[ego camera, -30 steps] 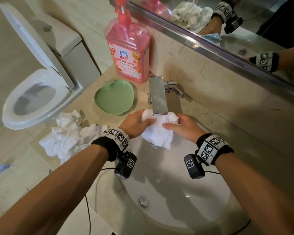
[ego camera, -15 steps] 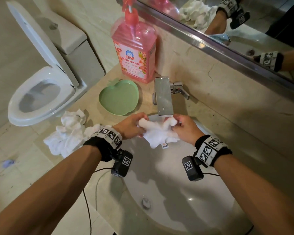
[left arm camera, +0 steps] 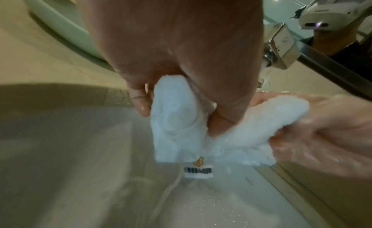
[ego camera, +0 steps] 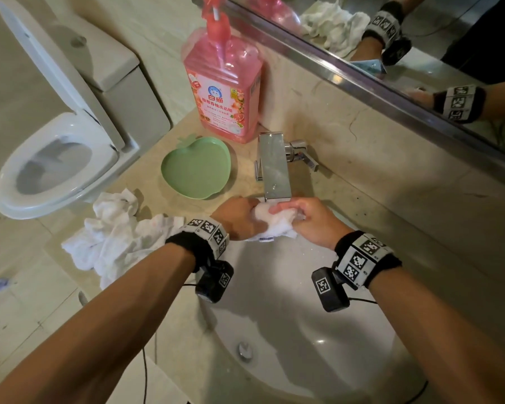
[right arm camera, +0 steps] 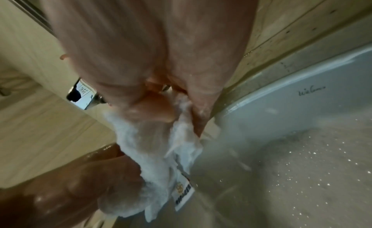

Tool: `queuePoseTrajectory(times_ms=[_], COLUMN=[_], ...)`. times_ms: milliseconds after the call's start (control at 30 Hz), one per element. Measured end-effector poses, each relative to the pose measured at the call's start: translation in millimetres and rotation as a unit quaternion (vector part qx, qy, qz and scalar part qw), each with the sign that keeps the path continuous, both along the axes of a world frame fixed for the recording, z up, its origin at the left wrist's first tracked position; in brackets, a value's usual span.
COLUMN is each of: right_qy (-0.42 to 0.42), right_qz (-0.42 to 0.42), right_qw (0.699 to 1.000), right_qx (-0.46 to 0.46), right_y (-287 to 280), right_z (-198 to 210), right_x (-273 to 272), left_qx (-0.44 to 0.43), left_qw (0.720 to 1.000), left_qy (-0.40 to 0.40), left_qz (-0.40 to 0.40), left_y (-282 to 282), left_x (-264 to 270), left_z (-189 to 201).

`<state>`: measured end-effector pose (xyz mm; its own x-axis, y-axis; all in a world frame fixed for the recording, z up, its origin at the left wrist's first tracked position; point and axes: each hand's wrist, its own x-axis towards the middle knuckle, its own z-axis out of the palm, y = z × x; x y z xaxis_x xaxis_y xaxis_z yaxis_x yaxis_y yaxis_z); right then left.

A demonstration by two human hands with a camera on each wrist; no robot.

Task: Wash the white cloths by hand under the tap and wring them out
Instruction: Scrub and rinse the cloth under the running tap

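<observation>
Cloth: our white cloth (ego camera: 274, 225) sits bunched under the tap (ego camera: 275, 167), over the sink (ego camera: 303, 330)
Fingers: our left hand (ego camera: 239, 217) and right hand (ego camera: 312, 221) each clench one end
Counter: more cloths (ego camera: 120, 234) lie piled at left; green dish (ego camera: 197, 167) nearby

"白猫" on the pink detergent bottle (ego camera: 222, 91); illegible dark print on the cloth's tag (left arm camera: 198, 170).

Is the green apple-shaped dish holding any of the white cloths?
No: the green apple-shaped dish is bare in the head view, while the pile of crumpled white cloths lies beside it on the beige counter.
</observation>
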<state>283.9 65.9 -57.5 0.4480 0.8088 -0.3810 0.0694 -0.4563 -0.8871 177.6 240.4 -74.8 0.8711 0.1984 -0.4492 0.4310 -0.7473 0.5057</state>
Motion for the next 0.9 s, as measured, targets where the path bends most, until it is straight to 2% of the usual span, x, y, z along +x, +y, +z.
queuePoseTrajectory(times_ms=[100,200,367,467,533,600,667,733,800,833,900], right_qy=[0.054,0.071,-0.065,-0.190,-0.252,-0.232,-0.252,-0.299,-0.254,-0.187,-0.003], right_qz=[-0.033,-0.048,0.010,0.022,0.023,0.006,-0.006,-0.008,-0.011,-0.015,-0.042], right_qw=[0.998,0.996,0.995,0.975,0.965,0.972,0.966,0.954,0.966,0.980,0.997], right_qx=[-0.012,-0.010,-0.077,-0.117,-0.067,0.026,0.055,0.015,-0.044,-0.064,-0.071], right_y=[0,6,17,23,27,29,30,28,20,16,6], right_z=[-1,-8,-27,-34,-31,-25,-25,-27,-30,-30,-30], right_x=[0,1,0,-6,-11,-17,-17,-12,-2,3,11], left_qx=[-0.026,-0.007,-0.005,-0.061,-0.150,-0.203,-0.201,-0.154,-0.133,-0.122,-0.058], left_qw=[0.999,0.998,0.994,0.997,0.985,0.972,0.974,0.984,0.987,0.988,0.995], left_qy=[-0.041,-0.064,-0.103,-0.041,0.035,0.070,0.056,0.037,0.026,0.022,0.013], left_qz=[-0.001,-0.006,-0.021,0.029,0.079,0.098,0.091,0.086,0.088,0.090,0.077], left_y=[3,7,15,18,19,16,8,1,-5,-8,-12], left_x=[-5,-10,-16,-21,-21,-16,-7,2,10,13,18], left_z=[0,0,4,2,1,-1,-4,-7,-8,-7,-6])
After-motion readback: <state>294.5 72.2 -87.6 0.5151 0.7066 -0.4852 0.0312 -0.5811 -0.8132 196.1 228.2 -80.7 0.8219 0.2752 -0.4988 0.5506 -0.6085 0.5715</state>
